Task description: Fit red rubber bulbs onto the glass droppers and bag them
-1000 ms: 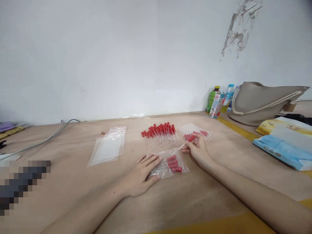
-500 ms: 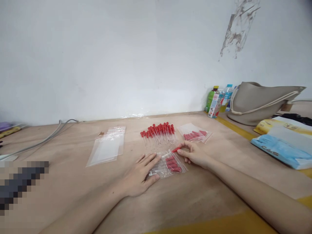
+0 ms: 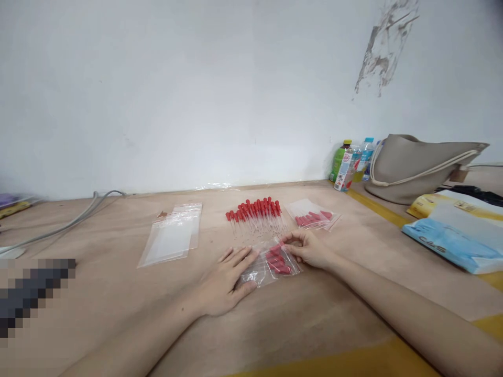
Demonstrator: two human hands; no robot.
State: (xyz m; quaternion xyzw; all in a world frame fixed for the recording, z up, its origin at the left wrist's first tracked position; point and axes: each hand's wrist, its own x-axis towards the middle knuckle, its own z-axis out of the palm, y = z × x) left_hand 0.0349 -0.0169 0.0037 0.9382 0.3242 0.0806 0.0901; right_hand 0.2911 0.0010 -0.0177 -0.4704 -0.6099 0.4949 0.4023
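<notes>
My left hand (image 3: 228,280) lies flat with its fingers spread, pressing the left part of a clear zip bag (image 3: 257,275) onto the table. Inside this bag are several droppers with red rubber bulbs (image 3: 278,262), side by side. At the bag's right-hand mouth, my right hand (image 3: 308,248) is closed in a pinch on the red bulb of a dropper (image 3: 282,242), which lies partly behind the fingers and the film. Just beyond the hands, a row of loose red-bulbed droppers (image 3: 261,209) lies with its thin clear tubes pointing towards me.
A second zip bag (image 3: 306,207) with several red-bulbed droppers lies behind my right hand. Flat clear bags (image 3: 173,238) are stacked at left, near a grey cable (image 3: 84,209). On the right stand bottles (image 3: 345,167), a grey bag (image 3: 416,170) and a blue tissue pack (image 3: 448,243).
My right hand has moved slightly left, bringing the pinched dropper further into the bag's mouth. My left hand has stayed in place on the bag.
</notes>
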